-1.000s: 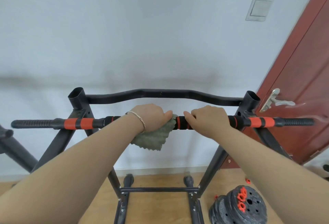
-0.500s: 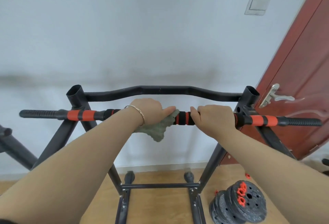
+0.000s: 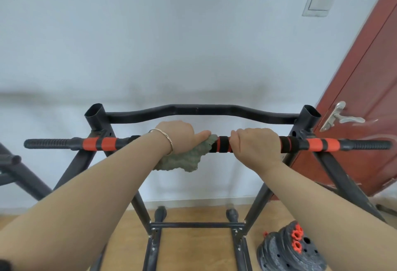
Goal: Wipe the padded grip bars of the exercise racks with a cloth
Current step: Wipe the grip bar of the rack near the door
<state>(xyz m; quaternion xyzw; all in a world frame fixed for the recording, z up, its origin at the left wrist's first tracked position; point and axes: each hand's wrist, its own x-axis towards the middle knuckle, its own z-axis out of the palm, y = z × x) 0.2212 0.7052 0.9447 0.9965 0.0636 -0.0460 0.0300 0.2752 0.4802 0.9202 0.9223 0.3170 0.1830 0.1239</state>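
A black exercise rack (image 3: 96, 118) stands against the white wall. Its padded grip bar (image 3: 222, 144), black foam with orange bands, runs left to right at chest height. My left hand (image 3: 178, 135) is wrapped over the bar's middle, pressing a grey-green cloth (image 3: 185, 159) around the padding; the cloth's loose end hangs below the bar. My right hand (image 3: 256, 143) grips the bare padding just to the right, a short stretch of foam showing between the two hands. A curved black upper bar (image 3: 202, 110) runs behind both hands.
A red-brown door (image 3: 369, 103) with a silver handle (image 3: 337, 118) stands open at the right, close to the bar's right end. Stacked black weight plates (image 3: 287, 251) with orange collars lie on the wooden floor at the lower right. Part of another black frame (image 3: 15, 171) shows at the left edge.
My right hand has slid rightward along the bar, widening the gap of bare foam between the hands. My left hand with the cloth stays near the middle.
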